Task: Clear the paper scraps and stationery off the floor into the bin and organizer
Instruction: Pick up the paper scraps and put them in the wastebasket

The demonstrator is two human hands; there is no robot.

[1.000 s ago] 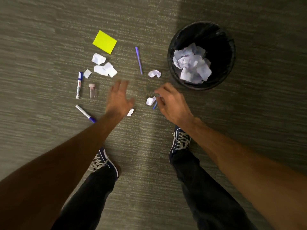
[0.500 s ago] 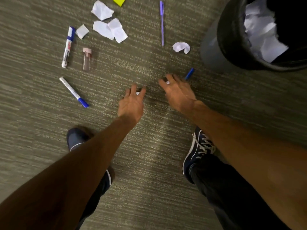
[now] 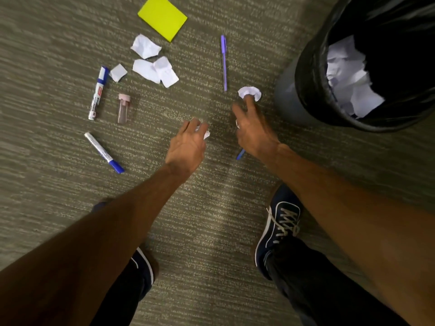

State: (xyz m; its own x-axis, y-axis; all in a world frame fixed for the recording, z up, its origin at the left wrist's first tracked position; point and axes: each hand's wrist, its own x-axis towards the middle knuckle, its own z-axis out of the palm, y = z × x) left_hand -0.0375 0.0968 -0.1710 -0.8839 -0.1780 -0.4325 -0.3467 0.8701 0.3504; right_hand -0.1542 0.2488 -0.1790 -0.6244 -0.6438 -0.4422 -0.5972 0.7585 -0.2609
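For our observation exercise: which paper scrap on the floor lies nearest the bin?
The curled scrap just right of the purple pen; the others lie farther left.

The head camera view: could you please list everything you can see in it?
sticky notes: one pad, yellow, top centre
paper scraps: five, white, loose on the carpet
crumpled scrap: one, white, held by the left hand
markers: two, white with blue caps, left
tube: one, clear with pink cap, beside the markers
purple pen: one, centre
blue pen: one, poking out under the right hand
bin: one, grey with black liner, right, holding white paper
shoes: two, dark blue, bottom
left hand: one, fingers curled on the crumpled scrap
right hand: one, reaching to a scrap by the bin
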